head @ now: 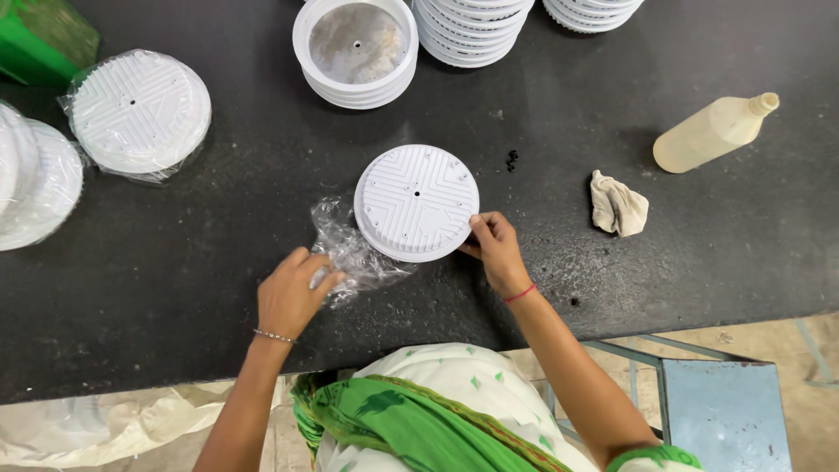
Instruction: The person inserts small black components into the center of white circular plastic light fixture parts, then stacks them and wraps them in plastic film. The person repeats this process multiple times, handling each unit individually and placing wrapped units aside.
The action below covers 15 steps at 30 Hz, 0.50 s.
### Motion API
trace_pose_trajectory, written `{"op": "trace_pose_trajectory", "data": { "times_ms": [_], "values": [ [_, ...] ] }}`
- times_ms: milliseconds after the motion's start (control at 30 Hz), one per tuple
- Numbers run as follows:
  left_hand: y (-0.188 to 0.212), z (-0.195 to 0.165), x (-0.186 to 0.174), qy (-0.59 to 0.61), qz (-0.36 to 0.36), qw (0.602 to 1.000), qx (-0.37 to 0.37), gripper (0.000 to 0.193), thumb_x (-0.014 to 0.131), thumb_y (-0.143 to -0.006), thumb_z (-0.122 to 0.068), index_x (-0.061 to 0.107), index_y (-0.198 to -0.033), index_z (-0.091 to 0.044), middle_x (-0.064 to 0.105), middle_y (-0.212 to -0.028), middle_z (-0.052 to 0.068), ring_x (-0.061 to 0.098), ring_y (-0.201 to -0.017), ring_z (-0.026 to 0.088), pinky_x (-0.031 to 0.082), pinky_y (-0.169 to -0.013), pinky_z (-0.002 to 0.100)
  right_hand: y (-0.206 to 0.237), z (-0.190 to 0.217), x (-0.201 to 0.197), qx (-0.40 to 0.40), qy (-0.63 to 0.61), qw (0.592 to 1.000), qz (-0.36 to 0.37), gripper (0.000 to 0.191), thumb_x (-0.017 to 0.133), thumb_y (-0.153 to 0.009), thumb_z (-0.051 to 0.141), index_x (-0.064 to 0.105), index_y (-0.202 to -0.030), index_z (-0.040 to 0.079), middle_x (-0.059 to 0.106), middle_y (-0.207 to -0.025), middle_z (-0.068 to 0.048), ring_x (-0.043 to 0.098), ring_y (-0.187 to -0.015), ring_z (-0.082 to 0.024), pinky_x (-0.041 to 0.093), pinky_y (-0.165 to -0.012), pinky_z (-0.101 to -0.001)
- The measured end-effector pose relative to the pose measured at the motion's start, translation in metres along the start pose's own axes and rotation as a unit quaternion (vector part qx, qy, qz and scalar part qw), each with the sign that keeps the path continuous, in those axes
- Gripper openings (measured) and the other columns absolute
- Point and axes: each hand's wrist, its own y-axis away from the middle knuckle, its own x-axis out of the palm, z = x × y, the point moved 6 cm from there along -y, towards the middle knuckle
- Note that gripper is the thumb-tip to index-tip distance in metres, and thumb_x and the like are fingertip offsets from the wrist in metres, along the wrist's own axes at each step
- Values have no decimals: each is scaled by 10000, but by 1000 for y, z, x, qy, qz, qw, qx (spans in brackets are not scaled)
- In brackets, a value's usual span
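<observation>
A round white plastic disc [416,201] with a ribbed pattern lies flat on the dark table [218,253], partly over a crumpled clear plastic bag [350,249]. My right hand [495,252] pinches the disc's lower right rim. My left hand [290,295] grips the loose end of the clear bag to the disc's lower left.
A bagged white disc [140,112] and more bagged discs [35,179] lie at the left. Stacks of white discs [356,52] [472,26] [590,10] stand at the back. A pale squeeze bottle [712,133] and a crumpled cloth [617,204] lie at right. A blue stool [725,411] stands below.
</observation>
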Motion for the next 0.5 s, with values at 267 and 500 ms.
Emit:
{"op": "trace_pose_trajectory", "data": {
  "times_ms": [267, 500],
  "values": [
    [21, 113, -31, -80, -254, 959, -98, 156, 674, -920, -129, 681, -1070, -83, 660, -1154, 85, 665, -970, 331, 544, -759, 448, 3, -3, 16, -11, -13, 1000, -9, 234, 568, -1042, 244, 582, -1066, 12, 670, -1056, -97, 668, -994, -170, 612, -916, -404],
    [27, 123, -15, -40, -237, 962, -131, 251, 612, -933, -66, 732, -1134, -158, 667, -1061, 78, 658, -929, 357, 520, -759, 479, -5, 46, -17, -16, 192, 981, 6, 278, 628, -996, 230, 625, -1149, -3, 731, -1044, -124, 736, -937, -188, 627, -858, -353]
  ]
}}
